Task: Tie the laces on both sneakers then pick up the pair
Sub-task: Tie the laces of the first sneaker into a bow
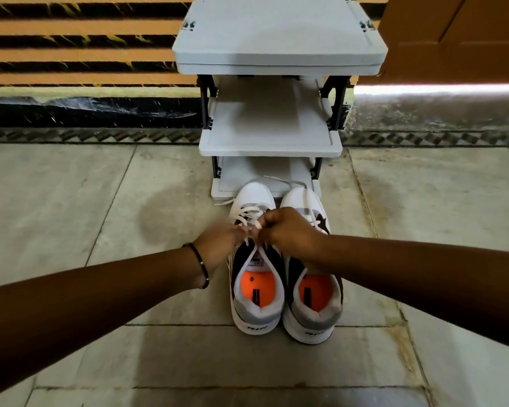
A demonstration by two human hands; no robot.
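Two white, grey and black sneakers with orange insoles stand side by side on the floor, heels toward me. Over the left sneaker my left hand and my right hand both pinch its white laces near the top of the tongue. One lace end trails off to the left of the toe. The right sneaker sits partly under my right wrist; its loose laces run forward over the toe toward the rack.
A grey three-tier shoe rack stands right behind the sneakers' toes, its shelves bare. Stone floor tiles spread to both sides. A striped wall and a brown door lie beyond.
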